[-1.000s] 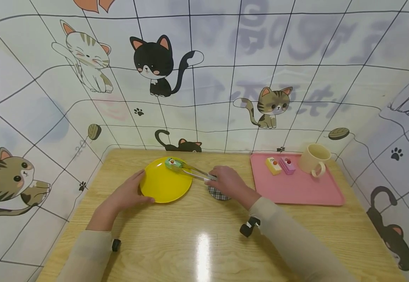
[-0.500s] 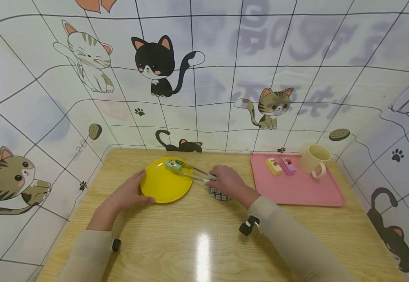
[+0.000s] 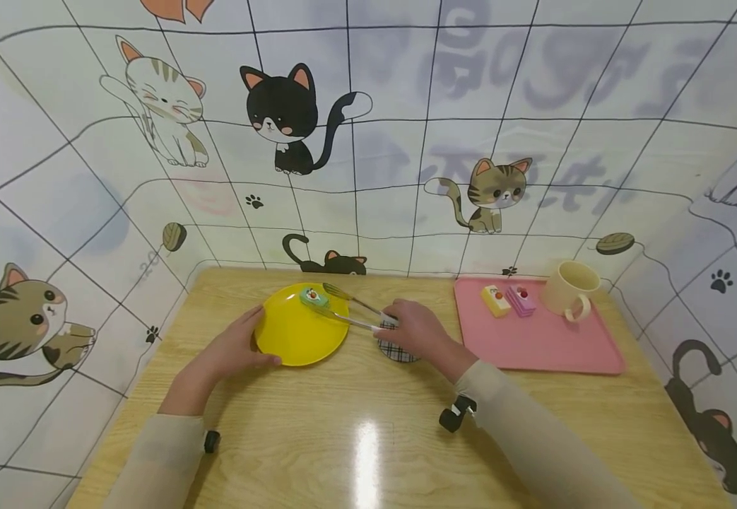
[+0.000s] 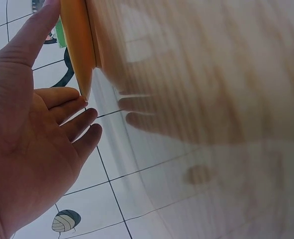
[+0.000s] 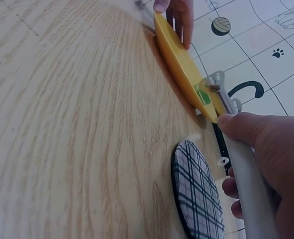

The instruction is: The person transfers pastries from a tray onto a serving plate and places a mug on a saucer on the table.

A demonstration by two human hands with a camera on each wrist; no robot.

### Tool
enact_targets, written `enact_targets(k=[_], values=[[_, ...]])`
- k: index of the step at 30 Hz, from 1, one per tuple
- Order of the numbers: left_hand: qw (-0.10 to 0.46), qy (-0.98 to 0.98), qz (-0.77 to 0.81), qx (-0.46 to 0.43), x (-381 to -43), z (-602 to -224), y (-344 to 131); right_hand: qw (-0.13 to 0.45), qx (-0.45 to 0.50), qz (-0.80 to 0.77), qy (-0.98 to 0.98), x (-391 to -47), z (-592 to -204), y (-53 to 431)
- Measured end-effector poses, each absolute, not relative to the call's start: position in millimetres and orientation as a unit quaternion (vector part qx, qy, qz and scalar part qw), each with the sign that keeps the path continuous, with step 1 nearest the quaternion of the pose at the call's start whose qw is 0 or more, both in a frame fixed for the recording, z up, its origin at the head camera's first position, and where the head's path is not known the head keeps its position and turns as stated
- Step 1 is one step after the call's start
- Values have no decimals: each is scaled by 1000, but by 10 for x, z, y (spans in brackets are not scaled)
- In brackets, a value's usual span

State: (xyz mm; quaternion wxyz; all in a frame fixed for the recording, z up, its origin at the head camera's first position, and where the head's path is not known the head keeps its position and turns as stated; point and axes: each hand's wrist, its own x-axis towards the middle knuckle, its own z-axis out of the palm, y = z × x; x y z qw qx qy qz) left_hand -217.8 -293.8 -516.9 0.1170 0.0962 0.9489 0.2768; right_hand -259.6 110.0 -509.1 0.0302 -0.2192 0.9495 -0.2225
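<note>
My left hand point(image 3: 234, 346) holds the yellow plate point(image 3: 298, 343) at its left rim, thumb at the front and fingers along the side; in the left wrist view the fingertips point(image 4: 82, 102) meet the edge. In my right hand point(image 3: 419, 329) is a pair of tongs point(image 3: 355, 323), gripped by the handle end. Their tips are spread apart over the plate. A small green toy cake slice point(image 3: 313, 297) with a decorated top lies near the plate's back rim, beside the lower tong arm. Part of a round plaid coaster point(image 5: 199, 194) is hidden under my right hand in the head view.
At the right of the wooden table point(image 3: 317, 438) lies a pink tray point(image 3: 533, 346). It bears a yellow cake slice point(image 3: 495, 302), a purple cake slice point(image 3: 521, 300) and a cream mug point(image 3: 570, 290). A cat-printed cloth wall point(image 3: 393, 155) rises behind and at both sides.
The tongs have spread from around the green cake slice, the far arm swinging back and to the right. The slice stays on the plate. My left hand keeps its place.
</note>
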Motion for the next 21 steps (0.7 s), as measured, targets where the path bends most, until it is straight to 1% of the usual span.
enact_targets(k=[9, 17, 21], values=[[112, 950, 276, 93, -2185, -5212, -2955, 6, -186, -257, 948, -2485, -5159, 1424], [112, 951, 274, 89, -2170, -5206, -2946, -24, -167, -295, 940, -2273, -5093, 1818], [111, 952, 271, 91, -2168, -5208, -2939, -42, -143, -295, 944, -2185, -5093, 2033]])
